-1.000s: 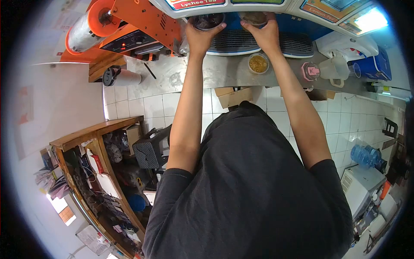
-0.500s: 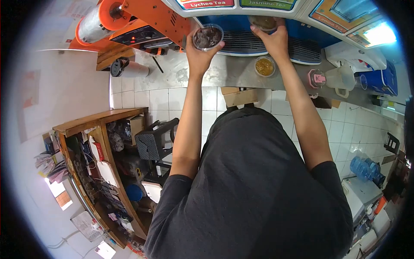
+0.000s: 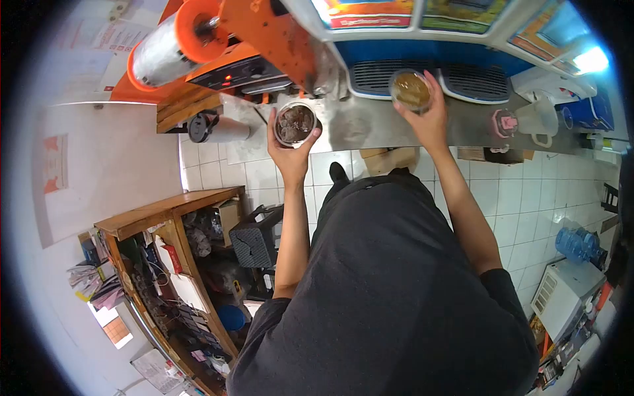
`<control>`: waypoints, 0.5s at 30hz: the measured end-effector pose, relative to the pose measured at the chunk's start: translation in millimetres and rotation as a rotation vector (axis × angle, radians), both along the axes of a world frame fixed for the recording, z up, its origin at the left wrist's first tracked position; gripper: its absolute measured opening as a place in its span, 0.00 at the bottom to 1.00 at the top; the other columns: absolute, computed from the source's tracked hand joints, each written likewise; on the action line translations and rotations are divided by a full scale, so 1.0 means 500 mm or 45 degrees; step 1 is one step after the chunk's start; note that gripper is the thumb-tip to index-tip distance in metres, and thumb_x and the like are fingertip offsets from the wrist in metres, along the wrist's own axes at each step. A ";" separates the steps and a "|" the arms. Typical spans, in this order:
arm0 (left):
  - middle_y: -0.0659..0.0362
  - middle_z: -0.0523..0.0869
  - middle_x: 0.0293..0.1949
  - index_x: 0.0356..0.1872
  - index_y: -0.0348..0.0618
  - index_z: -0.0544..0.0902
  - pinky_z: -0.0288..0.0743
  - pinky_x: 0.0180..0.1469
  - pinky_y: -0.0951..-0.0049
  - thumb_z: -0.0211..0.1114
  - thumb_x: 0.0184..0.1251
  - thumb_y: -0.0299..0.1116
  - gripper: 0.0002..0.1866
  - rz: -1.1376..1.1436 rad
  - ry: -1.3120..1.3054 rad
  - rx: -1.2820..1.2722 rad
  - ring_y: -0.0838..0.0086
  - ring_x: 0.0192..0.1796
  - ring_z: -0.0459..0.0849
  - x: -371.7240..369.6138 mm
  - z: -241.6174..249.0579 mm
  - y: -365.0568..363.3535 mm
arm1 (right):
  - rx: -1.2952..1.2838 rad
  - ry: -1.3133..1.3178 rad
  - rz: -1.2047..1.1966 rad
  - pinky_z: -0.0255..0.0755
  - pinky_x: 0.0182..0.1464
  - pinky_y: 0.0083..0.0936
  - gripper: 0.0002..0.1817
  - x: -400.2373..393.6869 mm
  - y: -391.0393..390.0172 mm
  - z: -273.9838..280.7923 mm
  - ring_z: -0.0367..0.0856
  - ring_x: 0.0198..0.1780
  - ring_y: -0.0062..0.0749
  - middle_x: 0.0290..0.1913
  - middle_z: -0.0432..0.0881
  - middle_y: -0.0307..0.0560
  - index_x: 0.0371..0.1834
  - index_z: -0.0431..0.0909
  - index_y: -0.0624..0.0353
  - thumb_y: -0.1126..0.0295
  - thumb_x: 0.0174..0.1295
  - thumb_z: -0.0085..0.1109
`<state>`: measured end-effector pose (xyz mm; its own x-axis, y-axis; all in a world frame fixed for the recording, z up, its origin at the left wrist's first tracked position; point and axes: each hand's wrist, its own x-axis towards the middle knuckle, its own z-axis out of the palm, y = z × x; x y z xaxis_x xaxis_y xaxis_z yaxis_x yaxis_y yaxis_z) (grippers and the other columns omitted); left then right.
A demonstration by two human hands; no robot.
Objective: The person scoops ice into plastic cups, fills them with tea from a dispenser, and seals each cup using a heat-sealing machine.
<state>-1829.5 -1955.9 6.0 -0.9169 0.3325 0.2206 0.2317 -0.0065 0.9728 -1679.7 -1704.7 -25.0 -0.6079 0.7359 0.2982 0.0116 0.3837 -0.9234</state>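
Note:
My left hand (image 3: 290,155) is wrapped round a clear plastic cup of dark brown drink with ice (image 3: 295,124), near the front edge of the metal counter beside the orange machine. My right hand (image 3: 430,119) grips a clear cup of yellowish-brown drink (image 3: 411,91), held in front of the drip trays of the drink dispenser (image 3: 380,80). Both cups are seen from above, and no lid can be made out on either.
An orange machine with a film roll (image 3: 177,47) stands at the left. Beside it lies a tumbler with a black lid (image 3: 221,127). To the right are a pink-topped container (image 3: 504,123) and a translucent jug (image 3: 538,121). A wooden shelf (image 3: 168,214) stands at lower left.
Both hands have come back from the dispenser with their cups, the left also toward the orange machine. The yellow-brown cup earlier on the counter no longer shows separately. The view has shifted.

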 end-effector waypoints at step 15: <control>0.49 0.75 0.61 0.77 0.39 0.55 0.73 0.68 0.63 0.82 0.42 0.27 0.59 -0.258 0.288 -0.093 0.63 0.63 0.79 -0.210 0.053 -0.213 | -0.048 -0.235 -0.142 0.65 0.72 0.35 0.51 -0.042 -0.191 -0.235 0.70 0.71 0.42 0.69 0.69 0.55 0.78 0.53 0.59 0.77 0.52 0.75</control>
